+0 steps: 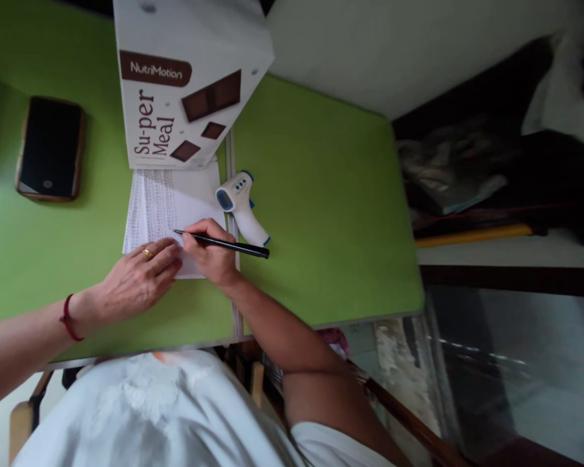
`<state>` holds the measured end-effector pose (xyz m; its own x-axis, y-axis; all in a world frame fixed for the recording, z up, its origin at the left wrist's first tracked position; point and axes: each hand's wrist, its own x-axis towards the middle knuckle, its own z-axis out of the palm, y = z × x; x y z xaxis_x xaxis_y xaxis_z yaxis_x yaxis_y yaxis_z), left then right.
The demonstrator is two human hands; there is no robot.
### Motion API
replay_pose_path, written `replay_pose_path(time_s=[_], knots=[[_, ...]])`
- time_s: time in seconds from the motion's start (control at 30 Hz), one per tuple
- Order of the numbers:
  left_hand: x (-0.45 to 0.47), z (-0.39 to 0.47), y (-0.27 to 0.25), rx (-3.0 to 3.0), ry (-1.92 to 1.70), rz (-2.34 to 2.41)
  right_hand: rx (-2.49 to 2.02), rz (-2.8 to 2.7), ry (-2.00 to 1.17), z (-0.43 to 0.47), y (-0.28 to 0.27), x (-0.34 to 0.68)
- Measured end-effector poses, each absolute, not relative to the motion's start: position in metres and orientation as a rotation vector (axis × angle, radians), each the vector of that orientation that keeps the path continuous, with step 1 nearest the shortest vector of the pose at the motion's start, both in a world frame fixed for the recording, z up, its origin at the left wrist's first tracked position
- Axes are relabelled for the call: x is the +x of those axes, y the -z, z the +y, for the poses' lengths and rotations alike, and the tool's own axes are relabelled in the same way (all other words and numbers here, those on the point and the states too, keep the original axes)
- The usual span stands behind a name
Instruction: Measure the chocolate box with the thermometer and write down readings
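The right hand (209, 253) grips a black pen (221, 242) between thumb and fingers, its tip on the sheet of paper (168, 204) at the centre of the green table (321, 194). The left hand (136, 275) lies flat and unclenched at the sheet's seven o'clock corner, holding nothing. At twelve o'clock a white box (185, 78) overlaps the paper — a thermometer gun (238, 201) at three, a dark phone (51, 149) well apart at nine.
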<state>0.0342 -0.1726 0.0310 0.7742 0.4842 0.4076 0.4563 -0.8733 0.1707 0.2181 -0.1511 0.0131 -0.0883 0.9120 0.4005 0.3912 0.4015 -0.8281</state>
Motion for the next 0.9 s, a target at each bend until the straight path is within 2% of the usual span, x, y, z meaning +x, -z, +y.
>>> replay_pose_path(time_s=[0.9], knots=[[0.0363, -0.1712, -0.0318, 2.885, -0.685, 0.758, -1.151, -1.802, -0.591, -0.1509, -0.0122, 0.2194]])
